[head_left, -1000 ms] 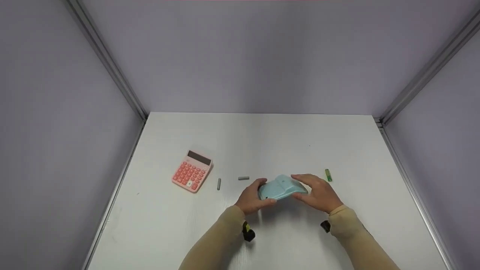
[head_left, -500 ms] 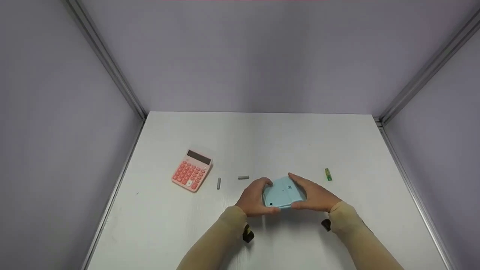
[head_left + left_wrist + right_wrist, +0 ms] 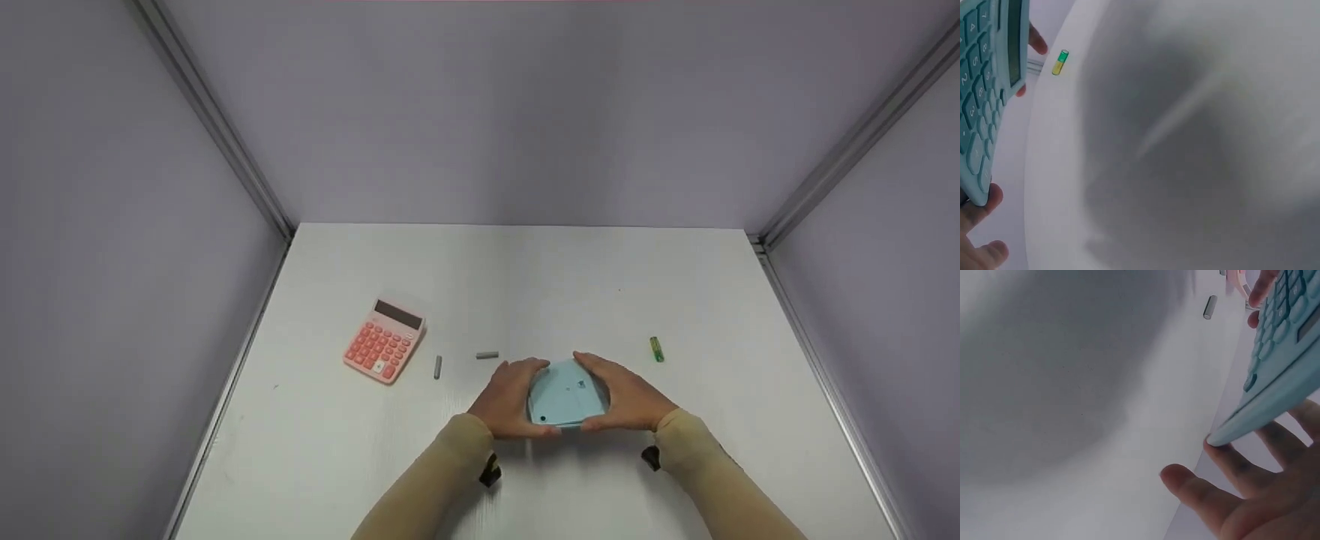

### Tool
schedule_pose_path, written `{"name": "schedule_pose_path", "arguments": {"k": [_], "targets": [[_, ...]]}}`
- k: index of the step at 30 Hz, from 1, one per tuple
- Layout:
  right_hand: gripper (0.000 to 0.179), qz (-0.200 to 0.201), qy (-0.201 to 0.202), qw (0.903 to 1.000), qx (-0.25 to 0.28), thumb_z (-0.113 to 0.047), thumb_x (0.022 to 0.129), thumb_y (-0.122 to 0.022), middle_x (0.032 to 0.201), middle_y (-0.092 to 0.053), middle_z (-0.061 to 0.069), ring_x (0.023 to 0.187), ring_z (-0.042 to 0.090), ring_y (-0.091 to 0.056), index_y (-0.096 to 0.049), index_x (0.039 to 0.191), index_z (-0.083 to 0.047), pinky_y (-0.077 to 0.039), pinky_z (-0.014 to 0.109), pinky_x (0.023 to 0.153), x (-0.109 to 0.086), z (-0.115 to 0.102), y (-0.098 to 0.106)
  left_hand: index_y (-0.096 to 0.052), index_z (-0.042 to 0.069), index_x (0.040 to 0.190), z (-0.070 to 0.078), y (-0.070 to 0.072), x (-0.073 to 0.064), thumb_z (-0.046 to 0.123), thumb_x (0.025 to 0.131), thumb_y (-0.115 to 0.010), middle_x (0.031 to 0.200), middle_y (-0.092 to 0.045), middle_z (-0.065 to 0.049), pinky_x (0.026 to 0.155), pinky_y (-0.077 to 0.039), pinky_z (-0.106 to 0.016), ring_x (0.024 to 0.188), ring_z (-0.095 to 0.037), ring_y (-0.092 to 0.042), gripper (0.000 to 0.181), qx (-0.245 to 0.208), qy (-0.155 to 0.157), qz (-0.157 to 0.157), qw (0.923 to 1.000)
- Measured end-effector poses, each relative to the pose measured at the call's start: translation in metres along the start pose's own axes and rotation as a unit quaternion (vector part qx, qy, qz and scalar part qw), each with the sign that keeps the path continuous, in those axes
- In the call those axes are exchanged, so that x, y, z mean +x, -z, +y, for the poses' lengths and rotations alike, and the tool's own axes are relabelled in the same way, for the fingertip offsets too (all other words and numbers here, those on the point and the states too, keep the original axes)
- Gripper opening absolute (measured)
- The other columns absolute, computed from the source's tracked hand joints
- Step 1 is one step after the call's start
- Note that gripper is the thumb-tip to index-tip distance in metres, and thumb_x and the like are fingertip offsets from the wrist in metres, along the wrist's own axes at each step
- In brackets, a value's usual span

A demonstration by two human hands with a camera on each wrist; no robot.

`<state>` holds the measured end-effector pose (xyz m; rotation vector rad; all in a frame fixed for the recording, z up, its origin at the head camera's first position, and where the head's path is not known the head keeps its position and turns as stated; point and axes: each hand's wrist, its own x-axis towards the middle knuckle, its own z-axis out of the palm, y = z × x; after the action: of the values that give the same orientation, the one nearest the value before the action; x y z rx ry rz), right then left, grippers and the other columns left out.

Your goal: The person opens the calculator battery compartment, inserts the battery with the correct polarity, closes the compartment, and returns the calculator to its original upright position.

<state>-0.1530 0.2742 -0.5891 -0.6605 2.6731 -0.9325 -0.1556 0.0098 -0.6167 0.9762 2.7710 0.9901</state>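
Observation:
A light blue calculator (image 3: 568, 394) is held above the white table with its back toward the head camera. My left hand (image 3: 510, 401) grips its left side, thumb along the near edge. On the opposite side my right hand (image 3: 631, 396) holds it between thumb and fingers. Seen from below in the left wrist view, the calculator's keys and dark display (image 3: 1014, 42) face downward. The right wrist view shows the calculator's edge (image 3: 1275, 399) against the fingers of my right hand (image 3: 1258, 489). Much of both palms is hidden.
A pink calculator (image 3: 385, 342) lies face up at the left. Two grey batteries, one upright in view (image 3: 438, 367) and one crosswise (image 3: 487, 355), lie between it and my left hand. A green-and-yellow battery (image 3: 657, 349) lies to the right. Panels surround the table.
The light blue calculator has tipped so its back faces the head camera more squarely, and it has come slightly nearer me. Both hands keep their hold. The batteries and pink calculator stay put.

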Motion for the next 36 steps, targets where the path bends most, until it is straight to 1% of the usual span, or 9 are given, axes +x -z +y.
{"name": "schedule_pose_path", "arguments": {"k": [2,6,11,14,20,27,31,34,36], "targets": [[0.117,0.010,0.008,0.9998,-0.015,-0.057,0.057,-0.087,0.154,-0.032,-0.001,0.137,0.025,-0.035,-0.027,0.153,-0.027,-0.037,0.052,0.105,0.000,0.000,-0.001,-0.029,0.019,0.148,-0.002,0.000,0.000,0.078,0.063,-0.067,0.143,-0.043,0.005,0.113,-0.027,-0.049,0.130,-0.010,-0.040,0.110,0.031,-0.007,-0.002,0.9995],[0.119,0.028,0.021,0.9986,-0.038,-0.061,0.055,-0.085,0.155,-0.031,-0.001,0.138,0.026,-0.035,-0.027,0.153,-0.026,-0.037,0.053,0.104,0.000,0.002,-0.004,-0.024,0.020,0.152,-0.003,0.000,0.000,0.086,0.063,-0.058,0.149,-0.038,0.000,0.112,-0.026,-0.054,0.137,-0.013,-0.033,0.115,0.087,-0.022,-0.005,0.9959],[0.120,0.053,0.040,0.9959,-0.062,-0.064,0.056,-0.083,0.156,-0.029,-0.004,0.139,0.024,-0.031,-0.027,0.153,-0.024,-0.034,0.051,0.107,0.000,0.007,-0.008,-0.023,0.022,0.153,-0.004,-0.001,0.000,0.090,0.063,-0.050,0.153,-0.030,-0.007,0.110,-0.029,-0.055,0.143,-0.021,-0.024,0.115,0.167,-0.042,0.001,0.9850],[0.121,0.072,0.064,0.9920,-0.082,-0.065,0.055,-0.083,0.155,-0.029,-0.004,0.139,0.023,-0.032,-0.028,0.153,-0.022,-0.036,0.050,0.106,-0.001,0.009,-0.011,-0.021,0.024,0.154,-0.004,-0.002,-0.001,0.090,0.063,-0.051,0.156,-0.025,-0.008,0.109,-0.030,-0.057,0.145,-0.025,-0.018,0.116,0.195,-0.042,-0.003,0.9798],[0.122,0.108,0.104,0.9834,-0.102,-0.062,0.050,-0.087,0.154,-0.032,-0.001,0.138,0.022,-0.032,-0.032,0.152,-0.020,-0.038,0.049,0.105,-0.001,0.011,-0.017,-0.015,0.029,0.155,-0.003,-0.003,-0.004,0.090,0.059,-0.055,0.159,-0.017,-0.009,0.110,-0.023,-0.061,0.147,-0.026,-0.011,0.121,0.214,-0.025,-0.016,0.9764],[0.121,0.123,0.107,0.9796,-0.117,-0.063,0.052,-0.085,0.155,-0.030,-0.003,0.142,0.022,-0.026,-0.031,0.152,-0.024,-0.036,0.049,0.106,0.001,0.015,-0.024,-0.017,0.027,0.155,-0.005,-0.005,-0.005,0.085,0.061,-0.060,0.159,-0.018,-0.010,0.110,-0.022,-0.061,0.146,-0.027,-0.012,0.118,0.222,-0.026,-0.013,0.9746],[0.120,0.126,0.105,0.9805,-0.108,-0.062,0.052,-0.086,0.155,-0.030,-0.001,0.142,0.023,-0.025,-0.032,0.151,-0.023,-0.036,0.050,0.106,0.000,0.021,-0.029,-0.018,0.028,0.155,-0.008,-0.011,-0.003,0.086,0.064,-0.056,0.159,-0.019,-0.009,0.110,-0.023,-0.060,0.146,-0.027,-0.013,0.115,0.248,-0.026,-0.020,0.9682],[0.120,0.130,0.099,0.9806,-0.109,-0.067,0.052,-0.083,0.155,-0.031,0.000,0.141,0.024,-0.027,-0.033,0.151,-0.022,-0.037,0.050,0.106,-0.001,0.025,-0.033,-0.014,0.030,0.155,-0.011,-0.017,-0.002,0.090,0.063,-0.051,0.160,-0.015,-0.006,0.112,-0.020,-0.059,0.147,-0.025,-0.010,0.116,0.273,-0.013,-0.037,0.9613],[0.120,0.130,0.093,0.9807,-0.113,-0.071,0.053,-0.080,0.154,-0.031,0.000,0.141,0.024,-0.028,-0.033,0.151,-0.023,-0.037,0.049,0.106,-0.002,0.028,-0.036,-0.012,0.031,0.155,-0.013,-0.022,-0.001,0.091,0.063,-0.049,0.161,-0.013,-0.005,0.113,-0.017,-0.059,0.147,-0.025,-0.008,0.116,0.280,-0.005,-0.048,0.9588]]}}
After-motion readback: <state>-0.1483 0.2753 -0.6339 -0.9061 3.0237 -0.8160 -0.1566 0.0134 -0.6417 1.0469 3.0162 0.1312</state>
